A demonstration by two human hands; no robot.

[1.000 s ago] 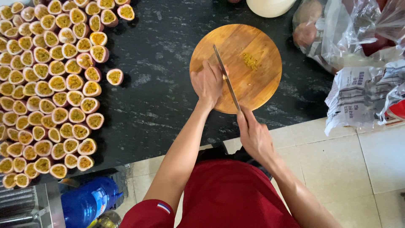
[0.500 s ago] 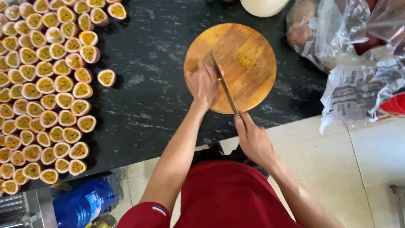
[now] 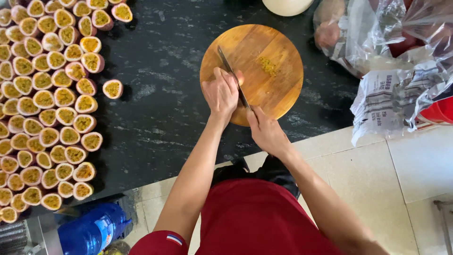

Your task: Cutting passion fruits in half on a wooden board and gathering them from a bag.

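Wooden and round, the cutting board (image 3: 269, 89) lay on the dark speckled counter (image 3: 160, 113), near its front edge, and both of the person's hands met over the board's near-left part. Left hand (image 3: 221, 92) was curled over something small on the wood, fingers bunched tight and knuckles up; what it pinned was hidden under the fingers, so I cannot tell what it was. Right hand (image 3: 264, 130) was closed around the handle of a knife (image 3: 232, 78), whose long thin blade ran away from the person, slanting toward the far left and passing just beside the left hand's fingertips. A small smear of yellow pulp (image 3: 268, 66) sat on the board to the right of the blade, apart from both hands. Across the left side of the counter stood packed rows of halved passion fruit (image 3: 42, 108), cut faces up and showing yellow centres, with one half (image 3: 112, 89) lying a little apart, nearer the board. On the far right, crumpled clear plastic bags (image 3: 391, 42) held reddish round fruit, with printed paper (image 3: 382, 101) beneath them. A pale rounded vessel (image 3: 287, 5) showed at the far edge, beyond the board. At the near left stood a blue bottle (image 3: 92, 231), below the counter's edge. The person wore red clothing (image 3: 255, 217) and stood on pale floor tiles (image 3: 420, 165).
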